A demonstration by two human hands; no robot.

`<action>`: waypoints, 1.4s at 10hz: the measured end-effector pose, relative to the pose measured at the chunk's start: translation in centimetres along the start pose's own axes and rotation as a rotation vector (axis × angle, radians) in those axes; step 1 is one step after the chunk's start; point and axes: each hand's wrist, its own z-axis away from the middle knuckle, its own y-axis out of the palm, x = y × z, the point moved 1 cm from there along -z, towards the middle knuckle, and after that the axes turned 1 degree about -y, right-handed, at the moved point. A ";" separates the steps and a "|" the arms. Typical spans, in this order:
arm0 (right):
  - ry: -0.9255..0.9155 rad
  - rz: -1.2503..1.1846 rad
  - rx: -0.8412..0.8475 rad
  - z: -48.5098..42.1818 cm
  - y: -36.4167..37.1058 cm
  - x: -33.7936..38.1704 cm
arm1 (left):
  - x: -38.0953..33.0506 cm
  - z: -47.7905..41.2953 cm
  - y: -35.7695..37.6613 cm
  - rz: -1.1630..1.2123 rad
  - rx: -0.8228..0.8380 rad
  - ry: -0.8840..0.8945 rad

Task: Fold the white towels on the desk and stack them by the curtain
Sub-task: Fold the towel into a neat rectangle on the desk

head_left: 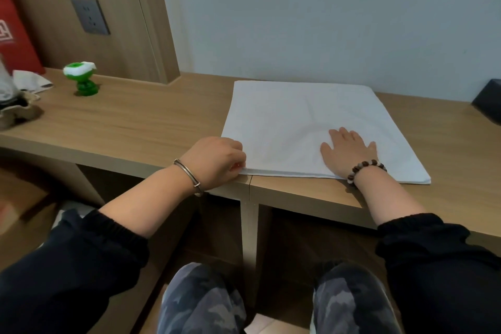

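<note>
Inspection note, towel fold stn.

Item: white towel [298,122] lies flat on the desk [135,122], right of centre. Its far edge is near the wall and its near edge runs along the desk front. Layers show at the near edge, so it looks already doubled at least once (my judgement).

L hand: your left hand [217,160] is at the near-left corner, fingers curled in. They appear to pinch the corner layers, w/ knuckles up. The contact itself is partly hidden.

R hand: your right hand [348,150] lies palm down on the cloth, fingers straight and spread, gripping nothing. It sits near the front edge, about mid-width.

Key relation: the towel spreads right and away from the L fingers, w/ its longer side running left-right. The L hand holds the only free corner, and the R palm works as an anchor.

Assessment: the next fold prob. carries that corner rightward over the cloth. Move the R hand first or it will be covered.

Curtain: not in view.
</note>
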 end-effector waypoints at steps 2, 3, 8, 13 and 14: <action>-0.001 -0.002 -0.005 -0.1 0.1 0.0 | -0.7 0.4 -0.3 0.038 -0.060 0.069; -0.001 -0.005 -0.002 -0.2 0.1 -0.1 | -0.4 0.6 0.5 0.083 0.030 -0.009; -0.399 0.031 0.140 4.4 -0.4 1.2 | 0.4 0.3 0.8 0.255 0.113 -0.156; -0.364 0.124 0.205 5.6 -1.1 0.1 | 1.4 2.6 0.3 0.178 0.034 -0.214; -0.386 0.080 0.197 6.0 -1.4 0.0 | 1.1 1.6 -0.6 0.056 0.213 -0.217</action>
